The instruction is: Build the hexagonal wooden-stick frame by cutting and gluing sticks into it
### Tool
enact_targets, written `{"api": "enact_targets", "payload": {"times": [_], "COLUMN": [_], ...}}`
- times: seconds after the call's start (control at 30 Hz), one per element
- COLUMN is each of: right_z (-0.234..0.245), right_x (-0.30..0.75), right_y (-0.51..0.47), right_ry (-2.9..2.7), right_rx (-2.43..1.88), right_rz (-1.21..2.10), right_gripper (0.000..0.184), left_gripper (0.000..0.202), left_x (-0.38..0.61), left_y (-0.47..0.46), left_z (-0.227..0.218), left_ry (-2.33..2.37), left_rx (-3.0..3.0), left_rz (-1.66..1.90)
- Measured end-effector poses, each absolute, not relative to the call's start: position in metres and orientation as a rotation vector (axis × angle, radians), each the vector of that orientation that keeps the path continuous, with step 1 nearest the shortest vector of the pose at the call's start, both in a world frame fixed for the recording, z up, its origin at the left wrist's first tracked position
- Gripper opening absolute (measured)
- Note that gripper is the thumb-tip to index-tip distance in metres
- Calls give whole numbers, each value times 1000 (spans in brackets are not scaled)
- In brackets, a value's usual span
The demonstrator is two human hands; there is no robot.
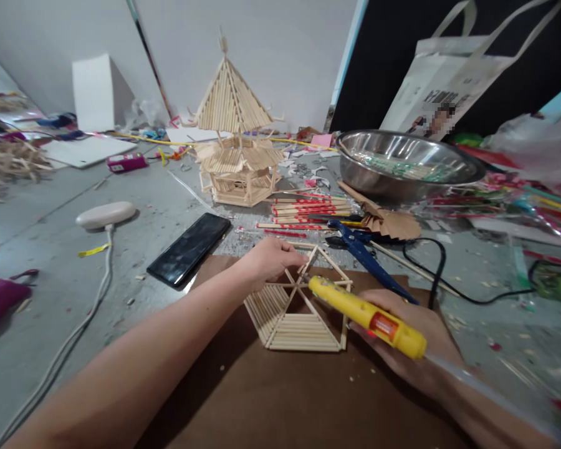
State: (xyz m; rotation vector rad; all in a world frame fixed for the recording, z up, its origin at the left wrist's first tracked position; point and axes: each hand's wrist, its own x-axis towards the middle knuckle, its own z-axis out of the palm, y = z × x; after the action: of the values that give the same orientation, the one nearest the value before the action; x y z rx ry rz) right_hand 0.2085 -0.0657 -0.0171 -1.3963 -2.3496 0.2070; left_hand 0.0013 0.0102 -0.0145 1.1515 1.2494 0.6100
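A hexagonal frame of thin wooden sticks (303, 333) lies on the brown sheet (243, 399), with spokes meeting at its middle. Rows of sticks fill its left and near sections; other sections show only bare spokes. My left hand (272, 259) is closed at the far left of this frame, its thumb and fingertips pinched at a spoke. In my right hand (402, 315) is a yellow glue gun (367, 312), its nozzle pointing left to the centre of the frame. A clear glue stick (462, 374) trails from the gun's back end.
Beyond the frame stands a stick pagoda (238, 156). Around it are red-marked sticks (311, 211), blue-handled pliers (369, 259), a phone (189, 249) and a metal basin (383, 184). A black cable (477, 300) runs right; a white charger (105, 214) sits left.
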Motion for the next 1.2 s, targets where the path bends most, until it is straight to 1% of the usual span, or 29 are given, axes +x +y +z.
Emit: {"api": "enact_targets", "payload": {"times": [0.17, 0.57, 0.77, 1.2], "right_z": [-17, -19, -18, -12], "right_x": [210, 212, 210, 204], "right_y": [-66, -66, -66, -67], "right_ry": [-2424, -2391, -2351, -2282], "right_rx": [-1476, -1488, -1461, -1599], "right_rz": [80, 32, 65, 126], "right_gripper": [17, 14, 14, 11], "left_gripper": [27, 26, 25, 24], "left_x": [5, 6, 7, 6], "left_y": [7, 5, 5, 6], "left_z": [-13, -11, -12, -12], "left_ry": [1235, 1231, 1219, 1204], "left_rx": [1051, 1056, 1057, 1029], "left_rz": [671, 677, 678, 672]}}
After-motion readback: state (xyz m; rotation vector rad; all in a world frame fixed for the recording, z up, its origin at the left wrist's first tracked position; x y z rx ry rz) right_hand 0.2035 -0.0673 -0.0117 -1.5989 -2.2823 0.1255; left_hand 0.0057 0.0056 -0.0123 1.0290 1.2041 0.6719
